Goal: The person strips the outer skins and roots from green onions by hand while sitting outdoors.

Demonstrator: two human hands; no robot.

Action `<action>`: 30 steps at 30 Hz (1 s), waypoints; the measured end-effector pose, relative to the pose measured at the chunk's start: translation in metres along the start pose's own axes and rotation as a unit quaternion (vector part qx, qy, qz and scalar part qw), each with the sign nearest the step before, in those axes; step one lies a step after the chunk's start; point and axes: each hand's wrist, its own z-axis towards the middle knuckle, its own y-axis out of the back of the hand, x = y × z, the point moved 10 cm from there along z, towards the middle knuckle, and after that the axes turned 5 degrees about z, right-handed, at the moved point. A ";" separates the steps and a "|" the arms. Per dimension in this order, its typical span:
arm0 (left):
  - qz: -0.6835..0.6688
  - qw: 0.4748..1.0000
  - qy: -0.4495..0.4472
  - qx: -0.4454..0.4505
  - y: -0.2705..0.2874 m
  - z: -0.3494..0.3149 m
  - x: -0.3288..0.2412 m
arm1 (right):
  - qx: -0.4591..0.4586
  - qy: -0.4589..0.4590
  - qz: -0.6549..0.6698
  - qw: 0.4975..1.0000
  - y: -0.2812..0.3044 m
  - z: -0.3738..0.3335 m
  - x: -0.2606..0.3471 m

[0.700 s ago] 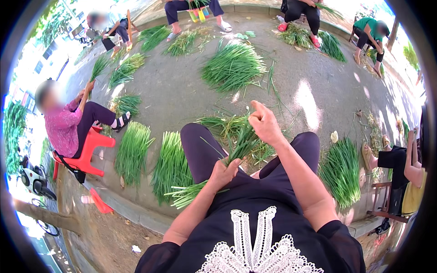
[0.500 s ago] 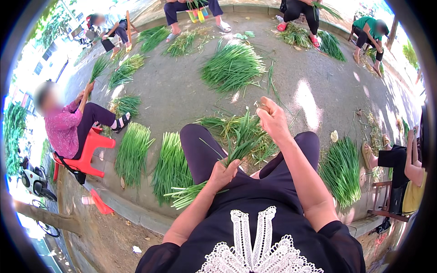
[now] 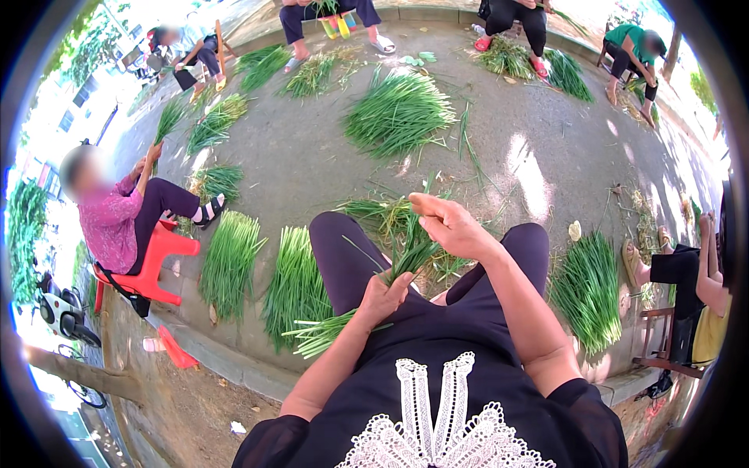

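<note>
Now I see that the bare right hand (image 3: 456, 228) has swung in toward eight o'clock, bringing both hands to the slender, long-leaved green bunch (image 3: 413, 254), though I cannot tell whether its grip pinches any leaf. The bare left hand (image 3: 380, 299) has its grip closed around the bunch between the dark purple trouser knees (image 3: 341, 243), long axis running roughly seven to one o'clock, leaves splaying toward twelve.
</note>
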 end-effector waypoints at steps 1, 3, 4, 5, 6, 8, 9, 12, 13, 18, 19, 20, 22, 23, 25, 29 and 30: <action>0.003 1.000 -0.001 -0.002 0.001 0.002 0.005 | 0.010 0.005 -0.010 1.000 -0.003 0.001 0.001; 0.007 1.000 0.002 -0.003 0.001 0.003 0.007 | 0.026 0.020 -0.008 0.999 -0.007 0.003 -0.003; 0.008 1.000 0.004 -0.003 0.001 0.002 0.004 | 0.033 0.027 -0.007 0.999 -0.008 0.004 -0.005; 0.009 1.000 0.007 -0.004 0.001 0.002 0.002 | 0.036 0.018 0.001 0.999 -0.008 0.004 -0.008; 0.009 1.000 0.007 -0.003 0.001 0.002 0.004 | 0.042 0.010 0.009 0.999 -0.009 0.004 -0.010; 0.010 1.000 0.008 -0.002 0.002 0.003 0.009 | 0.054 -0.001 0.011 0.998 -0.011 0.006 -0.011; 0.013 1.000 0.004 -0.004 0.002 0.003 0.008 | 0.058 -0.006 0.005 0.998 -0.011 0.005 -0.010; 0.017 1.000 -0.003 -0.008 0.002 0.003 0.005 | 0.060 -0.016 0.016 0.998 -0.012 0.005 -0.015; 0.016 1.000 -0.003 -0.007 0.002 0.003 0.005 | 0.059 -0.020 0.024 0.998 -0.012 0.005 -0.016; 0.019 1.000 -0.004 0.001 0.001 0.003 0.007 | 0.049 -0.018 0.005 0.999 -0.009 0.004 -0.009; 0.022 1.000 -0.004 0.002 0.001 0.003 0.008 | 0.046 -0.019 -0.001 0.999 -0.009 0.004 -0.007; 0.024 1.000 -0.004 0.003 0.001 0.003 0.009 | 0.045 -0.016 -0.005 0.999 -0.008 0.004 -0.006; 0.025 1.000 -0.006 0.003 0.001 0.003 0.008 | 0.041 -0.009 -0.015 0.999 -0.007 0.004 -0.004; 0.025 1.000 -0.007 0.003 0.001 0.003 0.008 | 0.030 0.023 -0.041 0.998 -0.006 0.004 0.000; 0.020 1.000 -0.003 0.006 0.000 0.003 0.009 | 0.009 0.089 -0.093 0.992 -0.005 0.002 0.007; 0.016 1.000 0.002 -0.002 0.001 0.002 0.006 | 0.003 0.105 -0.220 0.970 -0.008 -0.003 0.014; 0.017 1.000 0.001 -0.002 0.001 0.002 0.003 | -0.006 0.120 -0.249 0.961 -0.009 -0.005 0.014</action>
